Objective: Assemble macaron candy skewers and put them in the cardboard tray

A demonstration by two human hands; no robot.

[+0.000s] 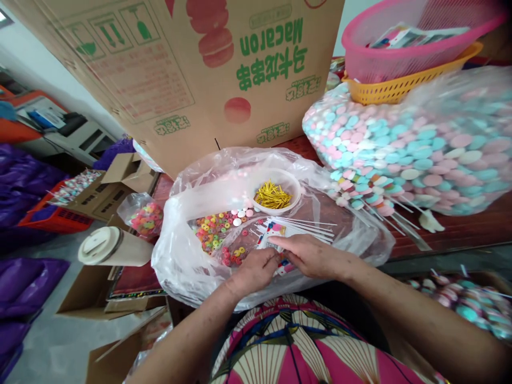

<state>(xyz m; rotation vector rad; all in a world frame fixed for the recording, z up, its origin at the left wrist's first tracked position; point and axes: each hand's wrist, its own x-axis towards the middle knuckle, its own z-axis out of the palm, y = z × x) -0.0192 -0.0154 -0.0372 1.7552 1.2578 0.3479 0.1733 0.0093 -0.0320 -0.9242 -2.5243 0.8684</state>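
Note:
My left hand (pixel 258 269) is closed, its fingertips bunched against the fingers of my right hand (pixel 312 256); whatever it pinches is hidden. My right hand's thumb stretches over a small printed wrapper (pixel 277 229), its other fingers curled in beside my left fingertips. Thin white sticks (pixel 316 226) lie just beyond the right hand. Left of the hands, colourful ring-shaped candies (pixel 210 232) are spread on clear plastic sheeting (pixel 172 266), with a few pink and white round candies (pixel 240 213) near them. A white bowl (pixel 296 197) behind holds gold twist ties (pixel 274 195).
A large cardboard box (pixel 216 101) stands behind. On the right are a big bag of pastel candies (pixel 420 154), stacked pink (pixel 356 58) and yellow (pixel 372 93) baskets, and assembled candy sticks (pixel 370 189). A lidded cup (pixel 132 253) and a candy bag (pixel 144 218) stand left.

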